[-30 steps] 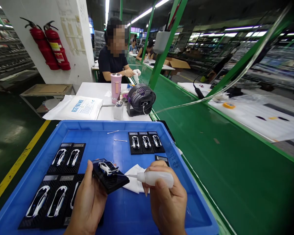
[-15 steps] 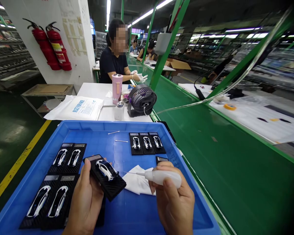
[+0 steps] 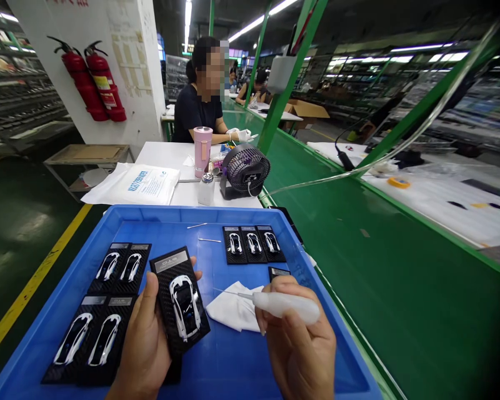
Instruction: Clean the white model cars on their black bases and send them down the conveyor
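My left hand (image 3: 144, 344) grips a black carbon-pattern base with a white model car (image 3: 183, 304) on it, held almost flat over the blue tray (image 3: 216, 214). My right hand (image 3: 300, 344) is closed round a small white squeeze bottle with a needle tip (image 3: 285, 305); the tip points left, a short way right of the car. A folded white cloth (image 3: 233, 311) lies in the tray under the needle. More white cars on black bases lie in the tray: two pairs at the left (image 3: 120, 266) (image 3: 89, 339) and a row of three at the back (image 3: 254, 243).
Two thin swabs (image 3: 200, 225) lie at the tray's back. Behind it stand a white table with a packet of wipes (image 3: 144, 184), a pink cup (image 3: 202, 151), a small bottle (image 3: 206, 189) and a black fan (image 3: 245, 171). A green conveyor (image 3: 358, 266) runs on the right. A seated person (image 3: 200, 111) works beyond.
My left hand has tilted the car base from a raised angle to nearly flat, its top now facing me. The bottle tip has drawn back right from the car.
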Demonstrator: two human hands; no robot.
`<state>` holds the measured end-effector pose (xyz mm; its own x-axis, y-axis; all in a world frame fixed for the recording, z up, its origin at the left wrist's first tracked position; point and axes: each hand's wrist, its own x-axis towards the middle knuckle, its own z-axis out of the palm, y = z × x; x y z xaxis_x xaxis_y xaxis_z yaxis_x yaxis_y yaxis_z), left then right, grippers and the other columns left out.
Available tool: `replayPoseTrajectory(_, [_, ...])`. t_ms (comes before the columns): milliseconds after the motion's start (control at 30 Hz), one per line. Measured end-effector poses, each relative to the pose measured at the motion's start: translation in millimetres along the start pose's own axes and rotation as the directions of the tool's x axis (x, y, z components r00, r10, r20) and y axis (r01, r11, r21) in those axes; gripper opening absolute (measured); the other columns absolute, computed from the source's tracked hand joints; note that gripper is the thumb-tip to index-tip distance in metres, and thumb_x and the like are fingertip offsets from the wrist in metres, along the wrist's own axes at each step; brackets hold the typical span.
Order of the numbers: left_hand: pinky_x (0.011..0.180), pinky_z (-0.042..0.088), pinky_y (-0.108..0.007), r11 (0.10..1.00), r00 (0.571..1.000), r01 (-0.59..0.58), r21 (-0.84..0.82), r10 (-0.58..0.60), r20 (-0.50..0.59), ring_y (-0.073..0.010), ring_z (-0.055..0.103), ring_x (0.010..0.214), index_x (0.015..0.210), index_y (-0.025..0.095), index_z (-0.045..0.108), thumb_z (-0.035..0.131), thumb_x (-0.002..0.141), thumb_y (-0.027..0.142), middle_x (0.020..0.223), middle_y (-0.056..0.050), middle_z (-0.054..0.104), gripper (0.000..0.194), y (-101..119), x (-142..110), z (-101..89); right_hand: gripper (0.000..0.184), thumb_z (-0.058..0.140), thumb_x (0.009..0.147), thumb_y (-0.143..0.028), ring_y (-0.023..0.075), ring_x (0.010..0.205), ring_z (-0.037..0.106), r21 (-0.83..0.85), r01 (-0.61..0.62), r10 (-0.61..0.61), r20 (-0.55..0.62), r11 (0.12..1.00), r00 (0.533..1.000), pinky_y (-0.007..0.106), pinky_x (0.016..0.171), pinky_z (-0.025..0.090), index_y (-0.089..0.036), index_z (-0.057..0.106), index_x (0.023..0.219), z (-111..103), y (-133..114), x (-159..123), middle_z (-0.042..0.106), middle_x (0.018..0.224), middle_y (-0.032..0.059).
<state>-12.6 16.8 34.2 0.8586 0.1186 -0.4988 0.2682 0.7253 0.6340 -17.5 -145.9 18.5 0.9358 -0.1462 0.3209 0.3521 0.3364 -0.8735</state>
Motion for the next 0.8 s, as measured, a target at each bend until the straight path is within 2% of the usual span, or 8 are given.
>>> replayPoseTrajectory(133, [0.069, 0.052, -0.027, 0.999, 0.999, 0.044, -0.018, -0.044, -0.019, -0.0218, 0.060, 0.093, 0.117, 0.018, 0.055, 0.050, 0.078, 0.051, 0.105, -0.014, 0.063, 0.052, 2.6, -0.1, 0.3, 0.016, 0.049, 0.083, -0.018, 0.0051, 0.067, 0.057, -0.028, 0.010, -0.008, 0.048, 1.000, 0.999, 0.023, 0.062, 0.050, -0.020, 0.049, 0.099, 0.2, -0.6, -0.6, 0.036, 0.097, 0.0025])
replayPoseTrajectory(267, [0.063, 0.052, -0.028, 0.997, 0.998, 0.070, -0.029, -0.070, -0.006, -0.0193, 0.063, 0.076, 0.107, 0.014, 0.062, 0.046, 0.083, 0.042, 0.097, -0.015, 0.066, 0.040, 4.1, 2.3, -2.5, 0.021, 0.053, 0.080, -0.015, 0.0071, 0.071, 0.060, -0.057, 0.007, -0.003, 0.072, 0.998, 0.997, 0.027, 0.070, 0.053, -0.021, 0.046, 0.098, -0.4, -0.3, -1.4, 0.036, 0.097, 0.0020])
replayPoseTrajectory(467, [0.051, 0.050, -0.023, 0.961, 0.978, 0.205, -0.186, -0.194, 0.079, -0.0138, 0.060, 0.059, 0.102, 0.014, 0.064, 0.048, 0.084, 0.033, 0.079, -0.010, 0.067, 0.031, 3.2, 10.4, -10.3, 0.026, 0.052, 0.081, -0.013, 0.0077, 0.075, 0.061, -0.168, -0.015, 0.027, 0.069, 0.986, 0.997, 0.024, 0.074, 0.054, -0.023, 0.046, 0.105, 0.4, 2.6, -2.8, 0.046, 0.094, 0.0027])
replayPoseTrajectory(667, [0.053, 0.049, -0.020, 0.947, 0.983, 0.176, -0.270, -0.155, 0.095, -0.0097, 0.057, 0.057, 0.085, 0.010, 0.066, 0.047, 0.085, 0.024, 0.067, -0.007, 0.062, 0.024, -1.0, 17.0, -14.2, 0.026, 0.053, 0.081, -0.011, 0.0056, 0.079, 0.060, -0.245, 0.004, 0.021, 0.099, 0.970, 0.995, 0.018, 0.076, 0.053, -0.021, 0.050, 0.105, 2.2, 5.6, -4.4, 0.052, 0.090, 0.0032])
replayPoseTrajectory(800, [0.050, 0.048, -0.017, 0.937, 0.987, 0.154, -0.312, -0.133, 0.087, -0.0074, 0.055, 0.054, 0.081, 0.011, 0.065, 0.044, 0.086, 0.018, 0.065, -0.005, 0.061, 0.023, -2.7, 17.0, -13.5, 0.024, 0.053, 0.080, -0.012, 0.0052, 0.080, 0.059, -0.254, 0.004, 0.023, 0.103, 0.967, 0.994, 0.016, 0.075, 0.052, -0.020, 0.050, 0.103, 4.1, 6.2, -4.2, 0.052, 0.088, 0.0026])
